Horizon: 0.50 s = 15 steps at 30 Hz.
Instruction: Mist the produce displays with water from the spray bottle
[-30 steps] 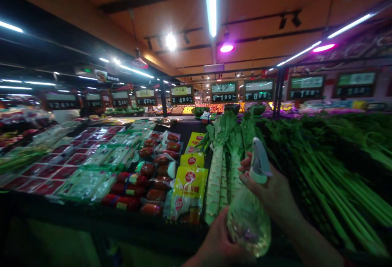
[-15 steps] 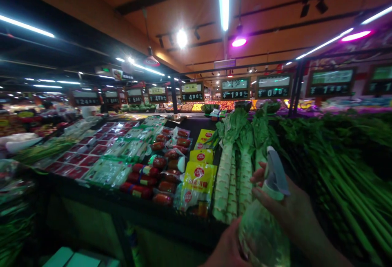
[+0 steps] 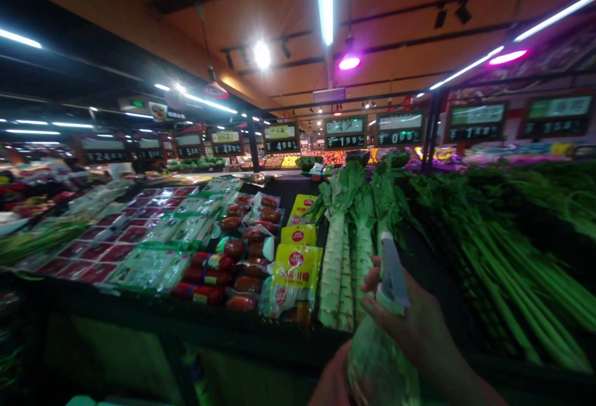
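Observation:
A clear spray bottle [image 3: 379,362] with a pale trigger head is held upright at the lower right of the view. My right hand [image 3: 414,319] is closed around its neck and trigger. Lower down, my left hand [image 3: 333,378] wraps the side of the bottle's body; the bottle hides most of its fingers. Just beyond the bottle lie stem lettuces [image 3: 334,269] with leafy tops, on the sloping display. Left of them are yellow packets [image 3: 295,275] with red round logos.
Packaged red sausages [image 3: 209,277], wrapped green-and-white packs [image 3: 153,266] and red trays [image 3: 109,238] fill the display leftward. Long-stemmed greens [image 3: 507,269] lie at right. Price signs [image 3: 345,133] hang above the back. The display's dark front edge [image 3: 139,300] runs below.
The view has turned slightly right, so the display appears shifted left. Both hands and the spray bottle sit a little farther left and lower in the picture, with the hold unchanged.

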Each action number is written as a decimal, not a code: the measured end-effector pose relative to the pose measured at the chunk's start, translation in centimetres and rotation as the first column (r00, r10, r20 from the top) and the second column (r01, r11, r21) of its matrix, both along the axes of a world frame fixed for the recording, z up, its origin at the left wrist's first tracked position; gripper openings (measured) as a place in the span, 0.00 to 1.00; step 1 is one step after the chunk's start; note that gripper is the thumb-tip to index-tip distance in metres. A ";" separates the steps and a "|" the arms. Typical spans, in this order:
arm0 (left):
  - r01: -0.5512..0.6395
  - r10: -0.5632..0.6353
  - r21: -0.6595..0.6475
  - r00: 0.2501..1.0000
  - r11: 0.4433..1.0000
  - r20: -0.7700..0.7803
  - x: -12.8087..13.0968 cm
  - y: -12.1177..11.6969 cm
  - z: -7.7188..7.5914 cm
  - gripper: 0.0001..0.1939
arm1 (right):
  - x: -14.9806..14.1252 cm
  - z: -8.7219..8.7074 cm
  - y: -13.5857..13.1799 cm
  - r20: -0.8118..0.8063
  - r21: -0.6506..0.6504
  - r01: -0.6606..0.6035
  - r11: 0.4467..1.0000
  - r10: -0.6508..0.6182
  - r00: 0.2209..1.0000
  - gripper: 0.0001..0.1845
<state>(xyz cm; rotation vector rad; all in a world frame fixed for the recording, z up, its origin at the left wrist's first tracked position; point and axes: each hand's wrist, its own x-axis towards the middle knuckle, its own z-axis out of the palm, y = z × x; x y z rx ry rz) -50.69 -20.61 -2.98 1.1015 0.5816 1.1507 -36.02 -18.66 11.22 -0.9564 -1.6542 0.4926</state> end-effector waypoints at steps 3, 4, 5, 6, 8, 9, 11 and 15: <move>-0.054 0.050 -0.102 0.998 0.993 -0.040 0.5 0.2 -1.5 0.48 | -0.4 0.2 -0.6 0.022 -0.045 -0.043 0.998 0.044 0.999 0.15; -0.070 0.067 -0.156 0.997 0.985 -0.024 0.8 0.4 -2.0 0.50 | -0.5 0.1 -0.8 0.020 -0.061 -0.049 0.997 0.051 0.999 0.17; -0.064 0.066 -0.204 0.998 0.977 0.005 0.9 0.6 -2.5 0.52 | -0.6 -0.1 -0.9 0.017 -0.075 -0.049 0.996 0.050 0.999 0.18; -0.051 0.060 -0.236 0.998 0.970 0.031 0.9 0.7 -3.0 0.54 | -0.7 -0.4 -1.0 0.015 -0.084 -0.040 0.996 0.041 0.999 0.19; -0.001 0.001 -0.217 1.000 0.976 0.001 0.5 0.8 -3.7 0.54 | -0.9 -1.1 -1.1 0.019 -0.098 -0.010 0.995 0.012 1.000 0.20; 0.025 -0.034 -0.182 0.999 0.983 -0.042 0.1 0.7 -4.0 0.51 | -1.0 -1.5 -1.2 0.023 -0.102 -0.002 0.995 0.004 1.000 0.19; 0.063 -0.077 -0.133 0.992 0.989 -0.104 -1.0 0.4 -4.4 0.46 | -1.2 -2.0 -1.4 0.033 -0.107 -0.015 0.994 0.018 0.999 0.15; 0.100 -0.115 -0.107 0.982 0.989 -0.152 -2.7 -0.1 -5.0 0.47 | -1.3 -2.3 -1.9 0.012 -0.106 -0.031 0.994 0.032 0.999 0.14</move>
